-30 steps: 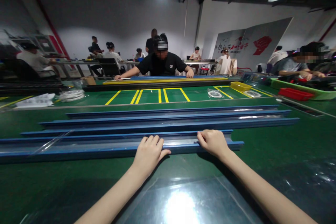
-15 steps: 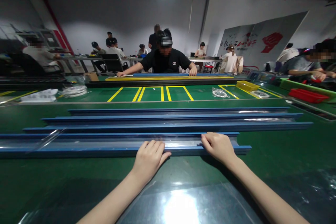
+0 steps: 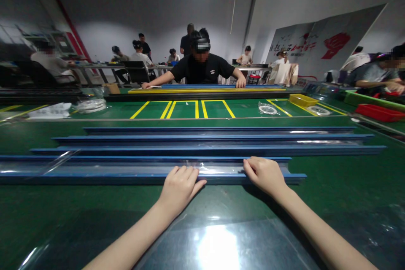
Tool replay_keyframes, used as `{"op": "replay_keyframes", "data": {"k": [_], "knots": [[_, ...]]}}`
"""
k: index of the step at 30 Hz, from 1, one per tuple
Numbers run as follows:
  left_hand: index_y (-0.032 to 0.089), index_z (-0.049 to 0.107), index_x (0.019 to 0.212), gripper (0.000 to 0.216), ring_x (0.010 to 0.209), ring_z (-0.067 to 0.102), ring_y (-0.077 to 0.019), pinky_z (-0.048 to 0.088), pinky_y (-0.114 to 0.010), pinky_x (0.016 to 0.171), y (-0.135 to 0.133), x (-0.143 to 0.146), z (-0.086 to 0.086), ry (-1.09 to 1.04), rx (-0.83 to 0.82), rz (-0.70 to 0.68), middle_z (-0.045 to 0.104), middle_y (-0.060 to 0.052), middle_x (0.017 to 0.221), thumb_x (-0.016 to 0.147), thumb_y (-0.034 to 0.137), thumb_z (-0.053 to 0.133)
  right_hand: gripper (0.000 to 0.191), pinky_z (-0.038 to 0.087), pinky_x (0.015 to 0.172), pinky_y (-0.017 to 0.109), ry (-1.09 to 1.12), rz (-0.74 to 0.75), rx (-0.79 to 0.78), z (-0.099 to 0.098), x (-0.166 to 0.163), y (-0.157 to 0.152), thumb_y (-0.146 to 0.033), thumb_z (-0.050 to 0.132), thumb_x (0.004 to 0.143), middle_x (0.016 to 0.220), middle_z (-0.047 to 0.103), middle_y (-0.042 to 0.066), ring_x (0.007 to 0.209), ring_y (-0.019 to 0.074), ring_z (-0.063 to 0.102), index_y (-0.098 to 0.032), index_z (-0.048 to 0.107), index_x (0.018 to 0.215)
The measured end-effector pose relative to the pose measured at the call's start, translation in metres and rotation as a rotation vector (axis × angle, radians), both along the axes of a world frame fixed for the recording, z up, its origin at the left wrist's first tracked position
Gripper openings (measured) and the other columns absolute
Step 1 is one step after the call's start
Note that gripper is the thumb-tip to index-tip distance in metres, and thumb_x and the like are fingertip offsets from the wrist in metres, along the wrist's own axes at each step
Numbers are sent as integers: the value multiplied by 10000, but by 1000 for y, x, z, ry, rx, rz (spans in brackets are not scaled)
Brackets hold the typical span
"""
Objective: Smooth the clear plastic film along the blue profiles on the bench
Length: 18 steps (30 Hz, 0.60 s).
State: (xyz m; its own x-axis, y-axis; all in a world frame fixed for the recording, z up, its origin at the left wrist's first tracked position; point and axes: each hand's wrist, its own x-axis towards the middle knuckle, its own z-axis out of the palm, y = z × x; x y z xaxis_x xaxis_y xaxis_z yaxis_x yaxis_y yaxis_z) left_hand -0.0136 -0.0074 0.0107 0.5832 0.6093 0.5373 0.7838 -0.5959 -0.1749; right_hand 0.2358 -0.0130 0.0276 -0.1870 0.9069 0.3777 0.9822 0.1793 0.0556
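A long blue channel profile (image 3: pixel 120 177) lies crosswise in front of me, with clear plastic film (image 3: pixel 218 169) in its trough. My left hand (image 3: pixel 181 183) is closed over its near flange, fingers on the upper side and thumb along the front. Farther right, my right hand (image 3: pixel 265 174) lies across the same profile near its right end, fingers curled in and thumb against them. What those fingers hold is hidden. Behind it lie more blue profiles (image 3: pixel 202 150), parallel to it. A strip of clear film (image 3: pixel 60 162) crosses at the left.
A clear sheet (image 3: pixel 177 244) covers the green table's near edge. Beyond are coiled clear tubing (image 3: pixel 267 109), a yellow tray (image 3: pixel 303 100) and a red tray (image 3: pixel 379 112). Across the table, a person in black (image 3: pixel 202 67) has both hands at other long profiles.
My view has shifted slightly. Both hands stay at the same spots on the blue profile, with barely any movement.
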Motion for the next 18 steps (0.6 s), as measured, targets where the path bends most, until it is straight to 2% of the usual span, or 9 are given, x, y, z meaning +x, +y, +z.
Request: {"op": "replay_keyframes", "data": {"k": [18], "knots": [[174,531,685,315,661,511,-159,318,-277,586,5,-3,0,-14,-69,-16,574,-22,690,828,428,410,451,218,510,255,7,-10,-20,2,-1,0,-309,286,851,561,593,21,517,109,510,-181,574,528]]}}
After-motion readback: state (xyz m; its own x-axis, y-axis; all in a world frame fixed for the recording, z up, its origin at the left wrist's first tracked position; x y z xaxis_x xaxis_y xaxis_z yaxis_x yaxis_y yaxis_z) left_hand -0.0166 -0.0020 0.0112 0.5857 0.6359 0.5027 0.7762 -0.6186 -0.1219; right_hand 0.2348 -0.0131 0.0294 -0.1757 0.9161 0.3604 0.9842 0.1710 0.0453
